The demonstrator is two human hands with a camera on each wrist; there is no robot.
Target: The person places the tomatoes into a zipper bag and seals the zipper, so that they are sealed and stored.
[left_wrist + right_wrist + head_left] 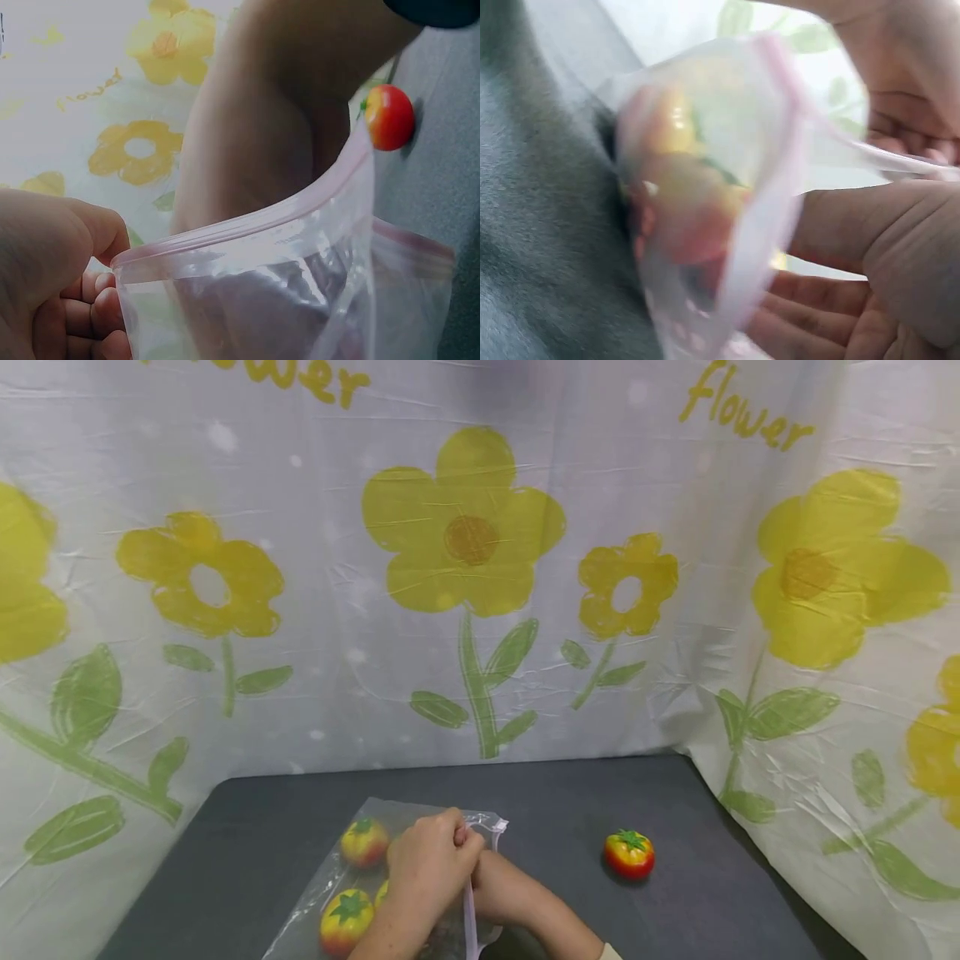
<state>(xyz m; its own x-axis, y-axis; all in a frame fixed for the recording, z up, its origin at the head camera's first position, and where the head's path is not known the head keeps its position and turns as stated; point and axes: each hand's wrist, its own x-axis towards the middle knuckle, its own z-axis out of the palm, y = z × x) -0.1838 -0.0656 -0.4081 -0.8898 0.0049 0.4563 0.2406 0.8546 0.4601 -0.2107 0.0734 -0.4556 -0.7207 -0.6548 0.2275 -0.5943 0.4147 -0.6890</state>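
Note:
A clear zip bag (pixel 408 814) with a pinkish zip rim lies over the left of the dark table. Toy tomatoes, red and yellow with green tops, are inside, one tomato (pixel 347 920) near its front. My left hand (pixel 427 864) pinches a corner of the rim between thumb and fingers; its thumb (pixel 101 232) shows in the left wrist view. Beside it, at the bag's mouth, is my right hand (pixel 840 277), thumb and fingers apart. Its fingertips are hidden behind the film, with a bit of yellow between them, so whether it grips anything is unclear.
A single toy tomato (pixel 629 854) sits on the dark table (pixel 570 793), right of both hands. White sheeting (pixel 337 693) printed with yellow flowers hangs behind the table and along its sides.

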